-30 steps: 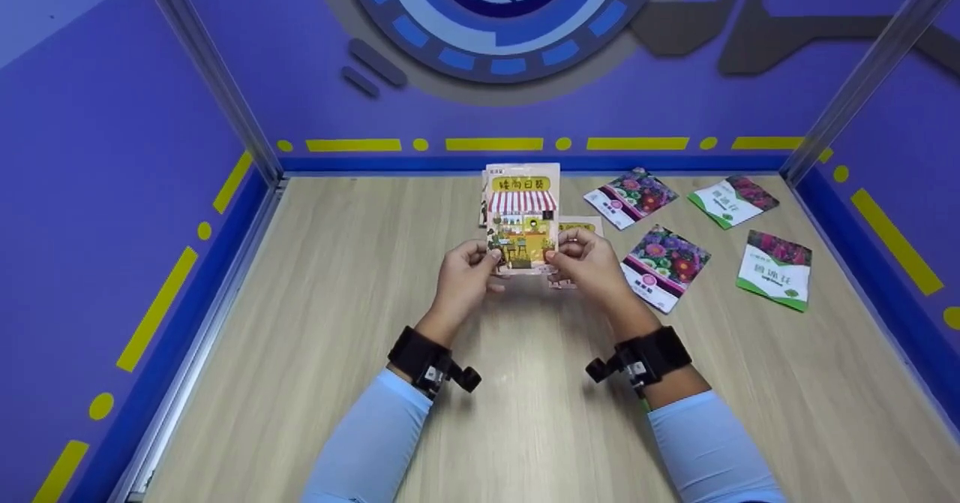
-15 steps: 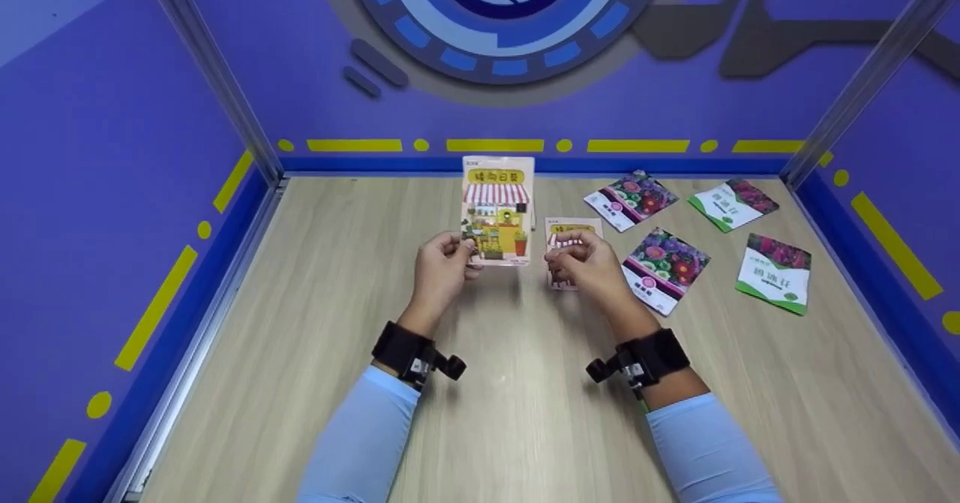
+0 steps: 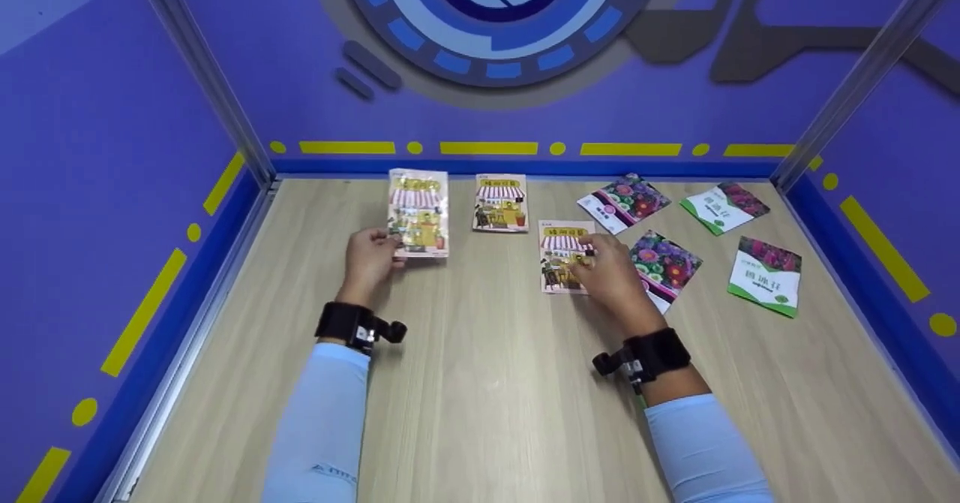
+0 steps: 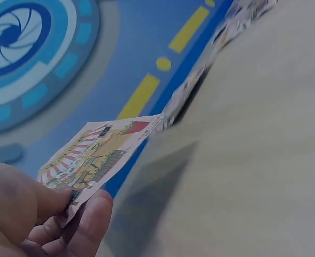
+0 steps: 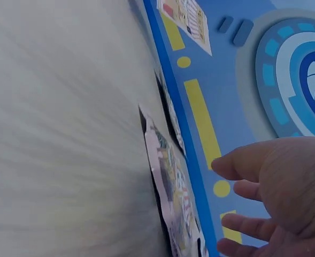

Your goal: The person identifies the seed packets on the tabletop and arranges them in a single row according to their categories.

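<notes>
The left hand point(image 3: 369, 255) pinches the lower left corner of a shop-front seed packet point(image 3: 418, 212) between thumb and fingers, holding it just above the wooden bench point(image 3: 480, 383) near the far left side; the left wrist view shows the packet point(image 4: 95, 155) lifted clear of the surface with its shadow beneath. The right hand point(image 3: 609, 272) hovers over a second shop-front packet point(image 3: 562, 257) that lies flat on the bench, fingers loosely spread and gripping nothing; from the right wrist view point(image 5: 277, 198) it is hard to tell whether the fingertips touch the packet. A third shop-front packet point(image 3: 500, 203) lies between the two, farther back. To the right lie four flower seed packets: two purple-flowered ones point(image 3: 625, 201) point(image 3: 664, 261), the nearer one just beside the right hand, and two white-and-green ones point(image 3: 724, 207) point(image 3: 766, 275), well apart from both hands.
</notes>
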### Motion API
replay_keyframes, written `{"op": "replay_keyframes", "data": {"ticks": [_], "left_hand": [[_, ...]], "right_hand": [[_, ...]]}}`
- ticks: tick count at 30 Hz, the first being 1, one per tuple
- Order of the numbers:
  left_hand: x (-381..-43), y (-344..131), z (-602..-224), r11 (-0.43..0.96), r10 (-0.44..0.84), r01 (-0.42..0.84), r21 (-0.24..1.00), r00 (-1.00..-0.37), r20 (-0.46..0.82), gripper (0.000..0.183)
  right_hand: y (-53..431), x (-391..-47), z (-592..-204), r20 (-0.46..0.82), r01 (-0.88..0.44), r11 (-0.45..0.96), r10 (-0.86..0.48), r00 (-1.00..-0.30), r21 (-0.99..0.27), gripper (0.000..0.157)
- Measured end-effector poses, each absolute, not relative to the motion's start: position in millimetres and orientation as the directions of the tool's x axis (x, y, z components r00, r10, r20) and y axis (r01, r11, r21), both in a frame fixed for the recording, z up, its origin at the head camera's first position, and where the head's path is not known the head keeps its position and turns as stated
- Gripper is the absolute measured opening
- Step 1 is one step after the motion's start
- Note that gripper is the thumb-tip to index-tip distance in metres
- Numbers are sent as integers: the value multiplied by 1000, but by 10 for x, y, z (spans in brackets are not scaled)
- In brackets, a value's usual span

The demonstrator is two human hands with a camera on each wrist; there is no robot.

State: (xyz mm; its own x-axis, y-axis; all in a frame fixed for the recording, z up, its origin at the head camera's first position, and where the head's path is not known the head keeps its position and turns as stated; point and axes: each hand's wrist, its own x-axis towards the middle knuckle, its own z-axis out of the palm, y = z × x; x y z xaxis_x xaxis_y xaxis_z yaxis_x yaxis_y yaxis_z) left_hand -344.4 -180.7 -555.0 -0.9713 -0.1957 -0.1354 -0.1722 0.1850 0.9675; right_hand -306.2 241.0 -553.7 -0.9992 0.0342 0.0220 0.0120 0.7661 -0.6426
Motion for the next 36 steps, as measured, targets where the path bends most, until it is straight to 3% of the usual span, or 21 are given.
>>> {"op": "replay_keyframes", "data": {"ticks": [9,15,24,36], "left_hand": [[-3539,-2376,-5556,377,-264,-304,875,-941,-213,42],[-3599,-2579,-5591,606,-326,-305,735,-938,-120,36],[-3538,-2740,-5620,657,-361,-291,696,-931,-48,16],[-3537,-2738,-5586,714,-395,-329,618,-918,-33,43]], "right_hand": [[2419,-3052,-5591,42,-46,796,-26,-999,-603,56],[2436,-3057,-5602,62,-77,809,-50,-997,-583,54],[2448,-3028,-5630,26,-52,820,-46,-999,-571,57],[2464,-3015,-5640,23,-47,837,-41,-999,-545,57]]}}
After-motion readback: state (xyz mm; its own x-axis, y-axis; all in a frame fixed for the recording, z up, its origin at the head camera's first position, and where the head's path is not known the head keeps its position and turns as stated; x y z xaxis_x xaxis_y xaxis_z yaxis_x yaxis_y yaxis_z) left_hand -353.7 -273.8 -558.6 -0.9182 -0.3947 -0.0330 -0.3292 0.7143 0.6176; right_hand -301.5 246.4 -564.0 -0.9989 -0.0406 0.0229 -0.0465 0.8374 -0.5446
